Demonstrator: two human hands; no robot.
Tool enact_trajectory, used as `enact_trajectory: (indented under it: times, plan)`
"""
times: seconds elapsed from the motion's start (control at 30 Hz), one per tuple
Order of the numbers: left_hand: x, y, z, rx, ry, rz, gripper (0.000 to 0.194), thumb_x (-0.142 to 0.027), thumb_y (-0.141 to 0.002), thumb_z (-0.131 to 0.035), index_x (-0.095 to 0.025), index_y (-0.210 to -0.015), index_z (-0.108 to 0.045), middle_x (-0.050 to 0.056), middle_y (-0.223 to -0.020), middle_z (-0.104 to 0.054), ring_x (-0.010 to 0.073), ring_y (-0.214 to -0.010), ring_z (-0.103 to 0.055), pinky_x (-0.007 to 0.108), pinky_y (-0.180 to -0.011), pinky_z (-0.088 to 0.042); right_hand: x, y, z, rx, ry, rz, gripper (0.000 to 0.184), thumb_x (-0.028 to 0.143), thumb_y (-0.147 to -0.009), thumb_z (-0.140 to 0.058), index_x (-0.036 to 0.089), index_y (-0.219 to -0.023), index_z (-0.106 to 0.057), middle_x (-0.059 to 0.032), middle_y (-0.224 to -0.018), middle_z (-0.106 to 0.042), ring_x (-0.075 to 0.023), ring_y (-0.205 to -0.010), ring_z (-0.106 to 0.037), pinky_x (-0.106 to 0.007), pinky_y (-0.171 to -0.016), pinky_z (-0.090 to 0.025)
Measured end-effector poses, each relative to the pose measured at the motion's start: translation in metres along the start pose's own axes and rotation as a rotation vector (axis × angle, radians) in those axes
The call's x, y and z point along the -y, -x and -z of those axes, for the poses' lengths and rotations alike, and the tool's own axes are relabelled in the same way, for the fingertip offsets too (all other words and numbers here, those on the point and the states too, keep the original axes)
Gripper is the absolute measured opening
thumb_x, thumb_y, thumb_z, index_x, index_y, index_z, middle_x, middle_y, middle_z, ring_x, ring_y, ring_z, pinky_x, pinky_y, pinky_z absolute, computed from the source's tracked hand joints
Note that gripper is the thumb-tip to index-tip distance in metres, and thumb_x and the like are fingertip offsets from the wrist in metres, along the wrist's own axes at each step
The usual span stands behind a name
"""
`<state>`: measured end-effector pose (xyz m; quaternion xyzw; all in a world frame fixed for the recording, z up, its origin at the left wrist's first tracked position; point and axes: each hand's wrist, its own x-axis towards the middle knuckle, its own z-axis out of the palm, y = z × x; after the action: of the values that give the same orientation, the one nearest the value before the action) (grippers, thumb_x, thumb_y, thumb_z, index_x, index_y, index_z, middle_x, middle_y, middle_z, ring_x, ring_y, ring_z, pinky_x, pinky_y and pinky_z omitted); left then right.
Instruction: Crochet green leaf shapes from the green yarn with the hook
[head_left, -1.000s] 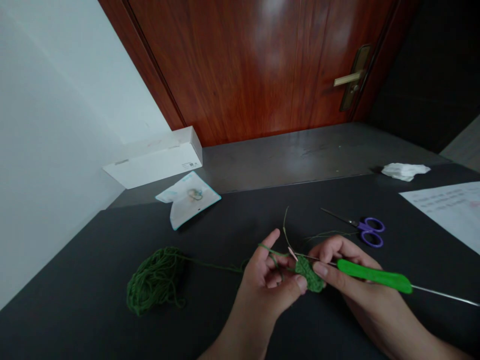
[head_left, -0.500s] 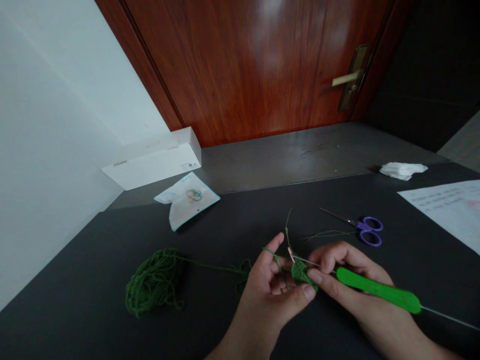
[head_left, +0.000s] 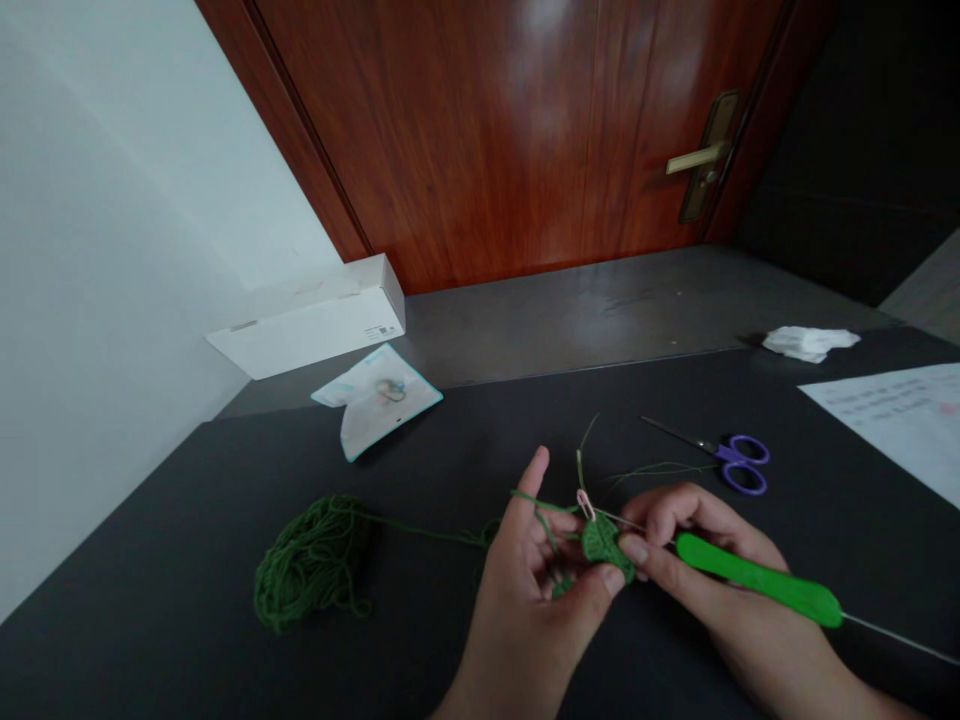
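My left hand pinches a small green crochet piece between thumb and fingers, its index finger raised with green yarn looped over it. A crochet hook with a bright green handle lies in my right hand; its thin metal shaft reaches the top edge of the piece. My right thumb touches the piece too. A pink stitch marker sits on the top edge, and a thin yarn tail rises beside it. The exact hook tip is hard to make out.
A green yarn ball lies to the left, feeding the strand. Purple scissors lie beyond my right hand near a loose thread. Farther off are a white packet, a white box, crumpled tissue and a printed sheet.
The crochet piece has tilted and shifted slightly left, and the pink marker now shows its loop. My left index finger has lifted higher. The hook's handle end has dropped and moved right.
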<state>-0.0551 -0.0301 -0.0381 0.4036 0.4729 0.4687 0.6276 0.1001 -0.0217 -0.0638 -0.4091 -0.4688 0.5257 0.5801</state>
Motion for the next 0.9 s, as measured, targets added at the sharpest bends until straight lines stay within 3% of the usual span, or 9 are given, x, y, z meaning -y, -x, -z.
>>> enact_trajectory:
  times: [0.2,0.5,0.67,0.9]
  plan:
    - [-0.008,-0.002,0.004,-0.038,0.182,0.130,0.065,-0.024,-0.074,-0.075,-0.015,-0.134,-0.053,0.004,-0.089,-0.065,0.0145,-0.075,-0.060,0.028,-0.067,-0.048,-0.001,-0.002,0.000,-0.002,-0.014,-0.018,0.019,0.017,-0.075,-0.077,0.023,-0.068,-0.061,0.0028,-0.074,-0.069,-0.0112,-0.062,-0.063,-0.019,-0.057,-0.052]
    - [0.003,-0.009,0.002,-0.049,0.075,-0.003,0.077,-0.015,-0.065,-0.078,-0.015,-0.136,-0.049,0.001,-0.082,-0.065,0.0148,-0.074,-0.061,0.029,-0.070,-0.048,0.000,0.002,-0.004,-0.031,0.017,-0.026,0.019,0.020,-0.074,-0.078,0.023,-0.067,-0.060,0.0012,-0.074,-0.068,-0.0132,-0.063,-0.061,-0.022,-0.058,-0.051]
    - [0.004,-0.006,-0.002,-0.101,-0.033,-0.100,0.077,-0.014,-0.069,-0.071,-0.020,-0.140,-0.044,0.000,-0.082,-0.063,0.0162,-0.078,-0.061,0.030,-0.073,-0.049,0.001,0.000,0.000,0.066,0.054,0.014,0.019,0.016,-0.074,-0.077,0.024,-0.069,-0.061,0.0015,-0.075,-0.069,-0.0143,-0.068,-0.065,-0.022,-0.061,-0.053]
    - [0.003,-0.005,-0.003,-0.099,-0.073,-0.057,0.080,-0.017,-0.068,-0.072,-0.017,-0.142,-0.041,0.000,-0.079,-0.063,0.0170,-0.076,-0.061,0.031,-0.073,-0.048,-0.002,-0.003,0.002,0.090,0.083,0.006,0.017,0.018,-0.076,-0.075,0.024,-0.069,-0.061,0.0016,-0.076,-0.069,-0.0144,-0.068,-0.065,-0.022,-0.061,-0.053]
